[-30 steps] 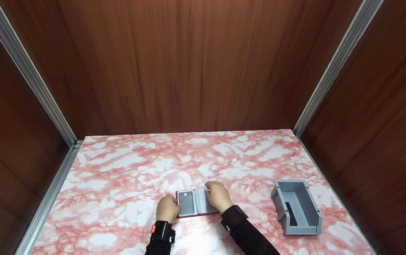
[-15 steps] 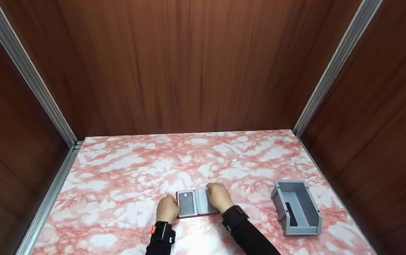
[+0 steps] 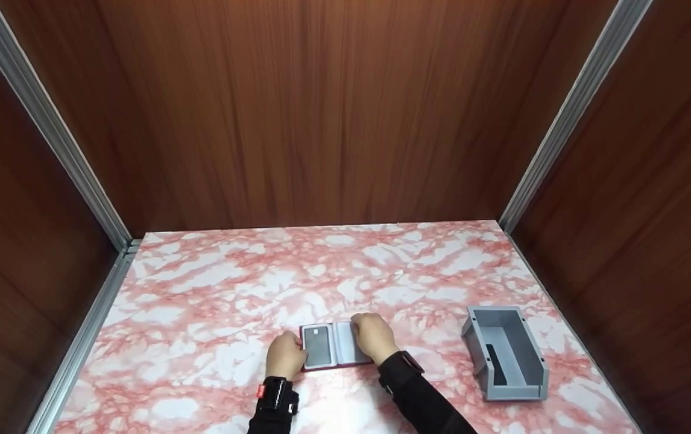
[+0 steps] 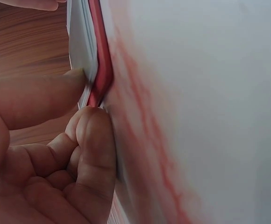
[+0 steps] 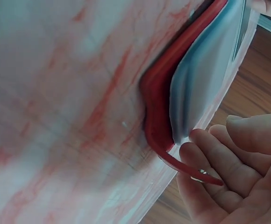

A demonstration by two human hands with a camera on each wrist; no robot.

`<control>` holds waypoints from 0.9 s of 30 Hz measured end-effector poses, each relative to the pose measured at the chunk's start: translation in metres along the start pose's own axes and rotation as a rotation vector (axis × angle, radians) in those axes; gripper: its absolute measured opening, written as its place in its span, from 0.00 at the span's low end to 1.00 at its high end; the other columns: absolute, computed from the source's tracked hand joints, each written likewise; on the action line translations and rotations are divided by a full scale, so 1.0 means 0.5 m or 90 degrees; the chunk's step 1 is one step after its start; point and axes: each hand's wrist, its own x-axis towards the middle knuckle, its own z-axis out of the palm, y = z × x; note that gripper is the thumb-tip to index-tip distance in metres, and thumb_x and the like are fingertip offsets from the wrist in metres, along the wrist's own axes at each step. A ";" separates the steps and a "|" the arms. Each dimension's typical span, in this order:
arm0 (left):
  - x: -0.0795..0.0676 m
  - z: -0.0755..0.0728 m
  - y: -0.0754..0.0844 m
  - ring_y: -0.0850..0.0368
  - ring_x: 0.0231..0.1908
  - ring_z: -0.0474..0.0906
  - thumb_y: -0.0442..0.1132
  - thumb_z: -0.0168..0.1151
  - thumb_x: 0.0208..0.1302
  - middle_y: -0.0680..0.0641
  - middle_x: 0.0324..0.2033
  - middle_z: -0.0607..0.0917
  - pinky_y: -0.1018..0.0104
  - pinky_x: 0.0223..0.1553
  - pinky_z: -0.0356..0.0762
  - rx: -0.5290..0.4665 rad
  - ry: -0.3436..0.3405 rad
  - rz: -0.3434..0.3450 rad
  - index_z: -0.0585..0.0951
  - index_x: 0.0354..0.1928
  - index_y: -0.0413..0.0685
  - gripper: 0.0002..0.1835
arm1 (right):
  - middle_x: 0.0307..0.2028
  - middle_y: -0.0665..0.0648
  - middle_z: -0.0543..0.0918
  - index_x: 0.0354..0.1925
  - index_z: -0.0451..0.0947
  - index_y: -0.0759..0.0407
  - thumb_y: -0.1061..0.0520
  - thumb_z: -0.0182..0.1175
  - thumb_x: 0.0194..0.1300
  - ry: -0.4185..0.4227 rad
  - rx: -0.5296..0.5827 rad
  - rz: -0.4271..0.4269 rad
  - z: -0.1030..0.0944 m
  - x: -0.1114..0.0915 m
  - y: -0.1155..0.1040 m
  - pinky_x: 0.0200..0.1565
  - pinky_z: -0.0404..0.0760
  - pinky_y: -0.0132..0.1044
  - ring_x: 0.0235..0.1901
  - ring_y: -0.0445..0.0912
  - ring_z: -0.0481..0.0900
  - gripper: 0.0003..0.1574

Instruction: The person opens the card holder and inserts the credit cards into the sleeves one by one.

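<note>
A red card holder (image 3: 334, 345) lies spread on the table in the head view, with clear sleeves inside. A grey card (image 3: 318, 346) shows in its left half. At its left edge my left hand (image 3: 285, 355) pinches the cover and sleeves between thumb and fingers, as the left wrist view confirms. My right hand (image 3: 374, 337) is over the right half and hides part of it. In the right wrist view its bent fingers touch the holder's edge and a thin red strap (image 5: 184, 169) with a metal snap, while the thumb (image 5: 254, 133) stands apart.
A grey plastic bin (image 3: 511, 392) with a black patch on its inner side stands to the right on the pink-and-white marbled table (image 3: 231, 289). Brown wood panels (image 3: 291, 120) and metal posts surround the table on the back and both sides.
My right hand has shifted very slightly toward me over the right half. My left hand, the card holder and the bin keep their places.
</note>
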 end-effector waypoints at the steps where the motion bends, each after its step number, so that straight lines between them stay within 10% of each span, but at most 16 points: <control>1: 0.000 -0.001 0.001 0.46 0.27 0.78 0.31 0.71 0.45 0.47 0.22 0.80 0.51 0.36 0.76 0.000 -0.001 -0.003 0.79 0.28 0.39 0.10 | 0.30 0.59 0.85 0.31 0.83 0.61 0.69 0.64 0.58 -0.003 -0.005 -0.002 0.000 -0.001 0.000 0.34 0.80 0.49 0.33 0.58 0.82 0.04; 27: 0.000 -0.005 0.007 0.47 0.29 0.79 0.32 0.72 0.47 0.47 0.24 0.81 0.52 0.38 0.77 0.003 -0.013 -0.026 0.79 0.29 0.39 0.09 | 0.28 0.55 0.86 0.30 0.85 0.56 0.66 0.64 0.57 -0.013 -0.030 -0.045 0.003 -0.011 -0.021 0.33 0.79 0.46 0.30 0.54 0.83 0.06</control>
